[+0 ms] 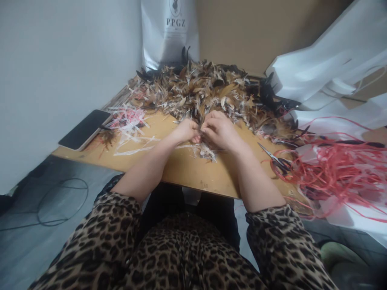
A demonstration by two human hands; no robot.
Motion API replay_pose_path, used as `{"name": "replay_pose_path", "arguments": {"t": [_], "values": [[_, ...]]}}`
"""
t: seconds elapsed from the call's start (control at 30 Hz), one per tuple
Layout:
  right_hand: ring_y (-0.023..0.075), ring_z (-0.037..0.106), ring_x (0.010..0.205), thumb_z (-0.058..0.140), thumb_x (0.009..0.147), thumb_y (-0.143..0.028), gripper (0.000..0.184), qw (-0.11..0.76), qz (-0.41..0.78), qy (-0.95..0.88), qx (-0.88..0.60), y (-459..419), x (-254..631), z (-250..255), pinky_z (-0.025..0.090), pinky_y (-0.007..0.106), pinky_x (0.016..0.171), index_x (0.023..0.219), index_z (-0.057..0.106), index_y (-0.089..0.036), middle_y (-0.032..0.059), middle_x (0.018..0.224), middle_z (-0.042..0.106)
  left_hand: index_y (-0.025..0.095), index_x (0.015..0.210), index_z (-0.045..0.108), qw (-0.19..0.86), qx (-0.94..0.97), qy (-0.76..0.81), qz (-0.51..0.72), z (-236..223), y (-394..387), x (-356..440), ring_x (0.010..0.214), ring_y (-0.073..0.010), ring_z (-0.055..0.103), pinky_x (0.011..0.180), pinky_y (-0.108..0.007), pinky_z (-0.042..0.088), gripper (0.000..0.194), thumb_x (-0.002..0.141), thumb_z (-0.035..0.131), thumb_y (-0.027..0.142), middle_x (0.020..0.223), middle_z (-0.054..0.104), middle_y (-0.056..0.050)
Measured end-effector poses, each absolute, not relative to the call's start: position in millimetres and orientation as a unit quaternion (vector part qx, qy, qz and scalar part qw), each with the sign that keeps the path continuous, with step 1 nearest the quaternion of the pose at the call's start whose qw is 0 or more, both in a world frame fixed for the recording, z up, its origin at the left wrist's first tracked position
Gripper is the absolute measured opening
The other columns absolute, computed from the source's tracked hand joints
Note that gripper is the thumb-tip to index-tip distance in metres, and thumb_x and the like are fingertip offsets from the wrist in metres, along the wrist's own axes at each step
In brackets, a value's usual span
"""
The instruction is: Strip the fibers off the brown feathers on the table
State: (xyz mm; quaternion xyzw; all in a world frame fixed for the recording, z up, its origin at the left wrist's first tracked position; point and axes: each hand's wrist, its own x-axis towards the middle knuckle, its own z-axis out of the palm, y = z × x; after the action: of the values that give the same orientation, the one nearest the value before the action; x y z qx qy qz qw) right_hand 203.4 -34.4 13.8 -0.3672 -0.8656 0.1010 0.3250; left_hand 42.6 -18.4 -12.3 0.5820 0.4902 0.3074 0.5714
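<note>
Brown, tan and white feathers heaped across the upper middle of the table, and at their near edge left hand and right hand pressed together, pinching something too hidden to identify.

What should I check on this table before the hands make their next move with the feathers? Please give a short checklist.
1. Both hands meet on the work: ok. The left hand and right hand are together at the near edge of the feather pile.
2. Grip on the feathers: cannot tell; the fingertips are hidden.
3. Scissors within easy reach: ok, they lie beside the right forearm, probably reachable.
4. Scissors free of clutter: not ok; their handles sit among the red strips.
5. Phone safe: not ok, it lies at the table's left corner, partly over the edge.
</note>
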Motion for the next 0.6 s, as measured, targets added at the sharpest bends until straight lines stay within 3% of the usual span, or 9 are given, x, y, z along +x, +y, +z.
{"name": "replay_pose_path", "arguments": {"t": [0.1, 0.23, 0.6], "values": [[0.0212, 0.047, 0.088, 0.055, 0.082, -0.023, 0.015, 0.301, 0.087, -0.875, -0.369, -31, 199, 10, 0.036, 0.038, 0.082, 0.069, 0.062, -0.019, 0.0057, 0.088, 0.059, 0.008, 0.055, 0.058, 0.562, 0.623, 0.464, 0.283, -17, -19, 45, 0.039, -0.0084, 0.055, 0.045, -0.019, 0.046, 0.021, 0.075, 0.060, 0.001, 0.046, 0.060, -0.004], [0.0209, 0.049, 0.088, 0.057, 0.080, -0.022, 0.013, 0.339, 0.127, -0.850, -0.384, -24, 203, 10, 0.036, 0.038, 0.083, 0.069, 0.063, -0.018, 0.0053, 0.086, 0.060, 0.008, 0.058, 0.060, 0.566, 0.652, 0.425, 0.271, -15, -21, 46, 0.041, -0.0080, 0.056, 0.046, -0.018, 0.046, 0.020, 0.077, 0.058, 0.003, 0.049, 0.061, -0.004], [0.0120, 0.053, 0.063, 0.072, 0.065, -0.031, 0.018, 0.416, 0.419, -0.686, -0.426, -11, 218, 3, 0.041, 0.027, 0.063, 0.067, 0.064, -0.015, 0.0007, 0.066, 0.061, 0.007, 0.062, 0.062, 0.592, 0.656, 0.358, 0.302, -9, -28, 49, 0.045, -0.0076, 0.059, 0.049, -0.018, 0.049, 0.016, 0.078, 0.058, 0.006, 0.052, 0.063, -0.004]]}}
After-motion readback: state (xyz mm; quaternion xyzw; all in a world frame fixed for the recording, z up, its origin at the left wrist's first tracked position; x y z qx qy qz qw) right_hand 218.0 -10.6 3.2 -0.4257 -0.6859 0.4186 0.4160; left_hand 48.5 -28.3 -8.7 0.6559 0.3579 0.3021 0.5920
